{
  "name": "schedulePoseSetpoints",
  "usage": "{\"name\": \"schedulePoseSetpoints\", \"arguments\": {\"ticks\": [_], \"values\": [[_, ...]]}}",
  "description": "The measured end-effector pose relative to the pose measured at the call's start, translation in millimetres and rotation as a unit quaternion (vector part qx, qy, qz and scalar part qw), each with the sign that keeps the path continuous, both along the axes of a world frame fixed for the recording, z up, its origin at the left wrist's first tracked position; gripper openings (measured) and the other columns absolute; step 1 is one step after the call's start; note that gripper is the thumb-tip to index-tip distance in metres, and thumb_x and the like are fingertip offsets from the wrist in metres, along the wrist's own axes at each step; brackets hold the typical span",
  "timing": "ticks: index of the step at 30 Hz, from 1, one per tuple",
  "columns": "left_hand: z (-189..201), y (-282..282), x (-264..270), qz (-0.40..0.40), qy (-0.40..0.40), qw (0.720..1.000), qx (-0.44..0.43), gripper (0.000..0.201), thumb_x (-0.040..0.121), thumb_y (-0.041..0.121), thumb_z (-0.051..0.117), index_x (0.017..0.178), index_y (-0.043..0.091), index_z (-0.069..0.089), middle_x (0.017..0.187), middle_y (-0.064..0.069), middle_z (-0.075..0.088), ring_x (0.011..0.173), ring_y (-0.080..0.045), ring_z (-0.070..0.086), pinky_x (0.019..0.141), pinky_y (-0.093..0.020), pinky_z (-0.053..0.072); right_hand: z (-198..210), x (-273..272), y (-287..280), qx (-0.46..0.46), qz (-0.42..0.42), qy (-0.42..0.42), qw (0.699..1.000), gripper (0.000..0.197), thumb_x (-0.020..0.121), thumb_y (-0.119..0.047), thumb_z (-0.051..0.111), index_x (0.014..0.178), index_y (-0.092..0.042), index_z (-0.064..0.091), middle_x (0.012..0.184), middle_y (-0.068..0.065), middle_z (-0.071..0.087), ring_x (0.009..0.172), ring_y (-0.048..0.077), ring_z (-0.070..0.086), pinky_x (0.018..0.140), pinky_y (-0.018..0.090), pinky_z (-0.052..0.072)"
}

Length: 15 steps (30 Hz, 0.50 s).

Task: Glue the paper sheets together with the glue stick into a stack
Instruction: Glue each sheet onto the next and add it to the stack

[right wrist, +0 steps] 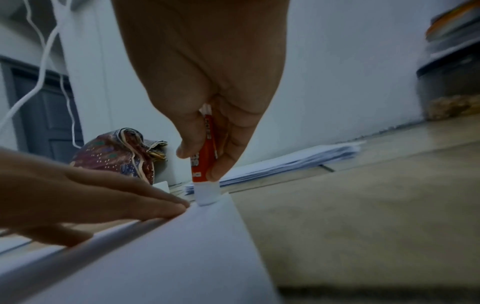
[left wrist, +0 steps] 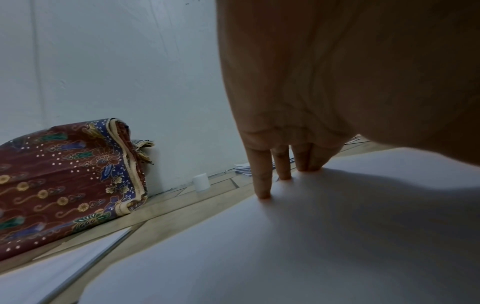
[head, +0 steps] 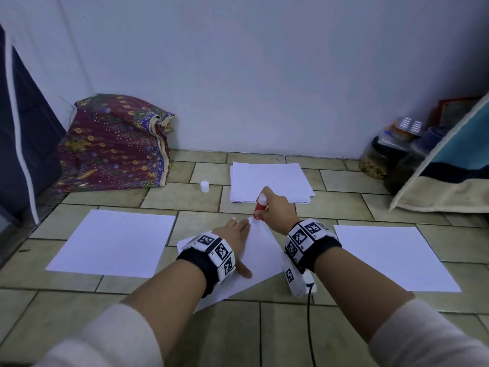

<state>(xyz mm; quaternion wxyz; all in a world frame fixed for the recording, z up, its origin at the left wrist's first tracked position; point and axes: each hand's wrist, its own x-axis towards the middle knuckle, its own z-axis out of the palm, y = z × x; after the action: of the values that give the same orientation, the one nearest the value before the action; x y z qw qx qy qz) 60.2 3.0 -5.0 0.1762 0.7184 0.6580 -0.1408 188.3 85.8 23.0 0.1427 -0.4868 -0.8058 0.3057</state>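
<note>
White glue from the red glue stick [right wrist: 203,162] gripped in our right hand [head: 275,210] meets only the far corner of the white paper sheet [head: 254,263] on the floor, which our flat left hand [head: 232,234] presses, so we judge the stack barely begun, with two single sheets [head: 113,242] and a paper pile [head: 270,181] left.

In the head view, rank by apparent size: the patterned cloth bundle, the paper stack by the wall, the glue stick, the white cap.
1. Patterned cloth bundle.
2. Paper stack.
3. Glue stick, partly hidden by the right hand.
4. White cap, though farther away.
</note>
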Motion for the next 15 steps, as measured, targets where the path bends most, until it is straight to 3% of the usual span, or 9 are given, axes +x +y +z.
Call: {"name": "schedulePoseSetpoints", "arguments": {"ticks": [3,5,9,12,15], "values": [[0,0,-1,0.008,0.001,1.0,-0.006,0.131,0.063,0.063,0.078,0.153,0.012,-0.003,0.16,0.001,0.004,0.148,-0.022,0.001,0.111,-0.047,0.032,2,0,1,0.018,0.031,-0.046,0.998,0.023,0.09,-0.007,0.058,0.107,-0.008,0.042,0.096,0.012,0.06,0.082,0.025,0.052,0.059,0.025,0.032],[-1,0,-1,0.004,0.008,1.0,-0.01,0.131,0.065,0.063,0.076,0.153,0.012,-0.006,0.161,0.001,0.001,0.149,-0.022,-0.001,0.112,-0.047,0.03,2,3,0,0.021,0.05,-0.069,0.996,0.03,0.089,-0.008,0.06,0.113,-0.005,0.042,0.105,0.017,0.061,0.093,0.032,0.055,0.066,0.027,0.034],[2,0,0,-0.002,0.01,1.0,-0.007,0.13,0.066,0.063,0.076,0.153,0.01,-0.006,0.161,0.0,0.0,0.148,-0.023,0.0,0.114,-0.046,0.028,2,11,-1,0.013,0.071,-0.068,0.995,0.03,0.088,-0.007,0.062,0.111,-0.006,0.043,0.106,0.018,0.062,0.089,0.029,0.054,0.069,0.029,0.039],[6,-1,0,-0.021,0.012,1.0,0.005,0.125,0.066,0.063,0.076,0.152,0.009,0.004,0.159,-0.004,0.01,0.145,-0.025,0.013,0.111,-0.044,0.032,1,17,3,-0.007,0.069,-0.033,0.997,0.027,0.084,-0.007,0.066,0.102,-0.012,0.046,0.103,0.017,0.064,0.09,0.031,0.058,0.075,0.036,0.049],[8,0,1,-0.028,0.007,0.999,0.025,0.114,0.063,0.062,0.078,0.147,0.012,0.02,0.151,-0.005,0.025,0.134,-0.024,0.027,0.102,-0.041,0.038,0,22,8,-0.041,0.0,0.058,0.997,0.025,0.084,-0.008,0.068,0.092,-0.015,0.046,0.099,0.015,0.065,0.088,0.032,0.065,0.079,0.042,0.055]]}}
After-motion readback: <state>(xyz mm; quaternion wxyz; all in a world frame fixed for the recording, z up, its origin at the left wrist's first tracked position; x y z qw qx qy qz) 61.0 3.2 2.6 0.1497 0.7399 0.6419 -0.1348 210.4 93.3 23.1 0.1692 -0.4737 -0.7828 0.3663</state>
